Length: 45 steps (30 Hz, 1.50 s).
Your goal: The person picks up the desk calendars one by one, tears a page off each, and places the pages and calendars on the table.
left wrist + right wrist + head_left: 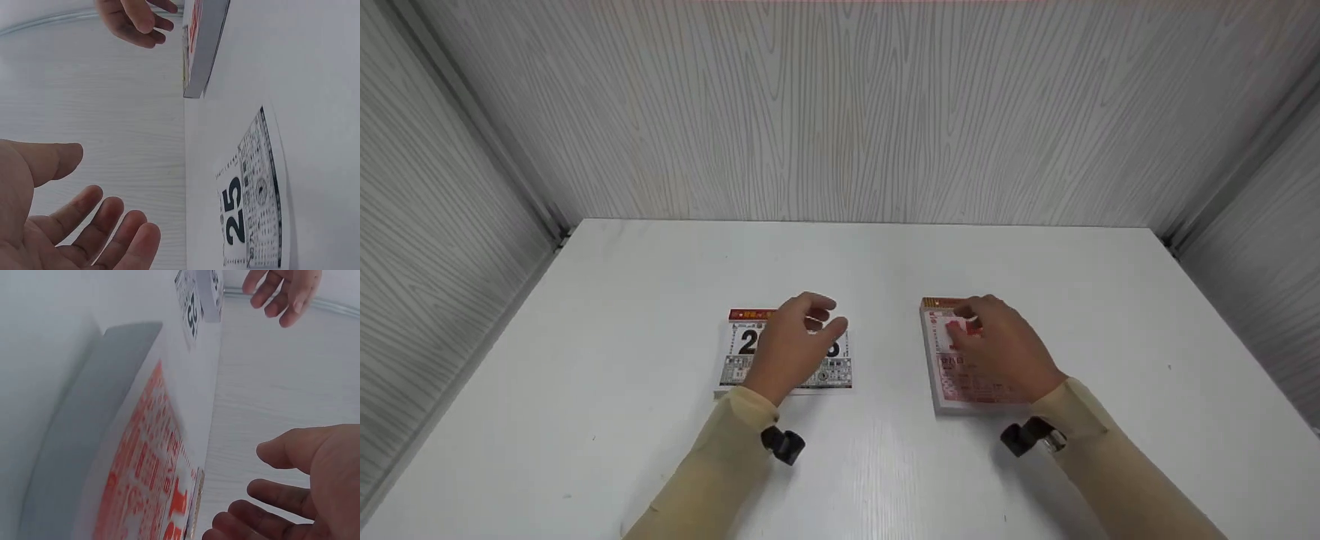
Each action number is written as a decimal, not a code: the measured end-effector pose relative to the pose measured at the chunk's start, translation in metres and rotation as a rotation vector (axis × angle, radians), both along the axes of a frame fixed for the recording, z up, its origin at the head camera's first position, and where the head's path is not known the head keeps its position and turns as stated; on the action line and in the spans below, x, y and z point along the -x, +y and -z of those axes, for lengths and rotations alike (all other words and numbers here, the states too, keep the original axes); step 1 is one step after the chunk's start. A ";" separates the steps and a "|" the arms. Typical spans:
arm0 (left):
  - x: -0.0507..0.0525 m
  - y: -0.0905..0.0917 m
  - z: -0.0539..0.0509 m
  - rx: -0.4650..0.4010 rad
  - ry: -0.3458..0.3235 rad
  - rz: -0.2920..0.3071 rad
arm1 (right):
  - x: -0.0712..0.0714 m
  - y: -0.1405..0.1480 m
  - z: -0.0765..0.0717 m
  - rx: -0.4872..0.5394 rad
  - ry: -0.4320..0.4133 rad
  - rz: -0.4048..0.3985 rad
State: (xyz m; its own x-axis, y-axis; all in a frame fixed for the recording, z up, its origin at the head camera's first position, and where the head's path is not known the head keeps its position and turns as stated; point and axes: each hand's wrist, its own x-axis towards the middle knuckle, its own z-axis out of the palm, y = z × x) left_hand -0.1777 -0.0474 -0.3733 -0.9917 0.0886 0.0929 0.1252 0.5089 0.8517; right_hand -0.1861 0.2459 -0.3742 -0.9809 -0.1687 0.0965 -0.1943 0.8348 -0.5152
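My left hand (795, 346) hovers over a tear-off calendar (738, 366) with a red header and large black numerals, its fingers loosely bent around nothing. Beside that calendar, on its right, lies a sheet (837, 372) printed with a black 25, seen flat on the table in the left wrist view. A thicker tear-off calendar (951, 379) printed in red, with a gold-and-red header, lies to the right. Above it is my right hand (1006, 349), also relaxed and holding nothing. In the right wrist view a gap shows between its fingers and the red page. My hands partly hide both calendars.
The white table (885, 465) has a grey wood-grain panel (855, 112) along its far edge. Similar panels stand at the left (442, 225) and right (1252, 240). A small black camera (784, 445) is strapped at each wrist.
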 end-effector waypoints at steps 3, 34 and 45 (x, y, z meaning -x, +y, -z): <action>0.000 0.008 0.003 -0.033 -0.058 0.064 | 0.001 0.017 0.000 -0.033 -0.042 0.060; -0.002 0.043 0.020 -0.141 -0.304 0.237 | 0.019 0.053 0.009 -0.046 -0.441 0.182; -0.001 0.045 0.022 -0.142 -0.309 0.251 | 0.023 0.060 0.014 0.110 -0.483 0.206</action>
State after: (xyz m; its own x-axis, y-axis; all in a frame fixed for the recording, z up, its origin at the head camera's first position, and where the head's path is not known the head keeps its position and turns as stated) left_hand -0.1767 -0.0021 -0.3950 -0.9241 0.3386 -0.1770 -0.0421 0.3702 0.9280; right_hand -0.2087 0.3062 -0.3885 -0.9298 0.0173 -0.3678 0.2485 0.7665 -0.5922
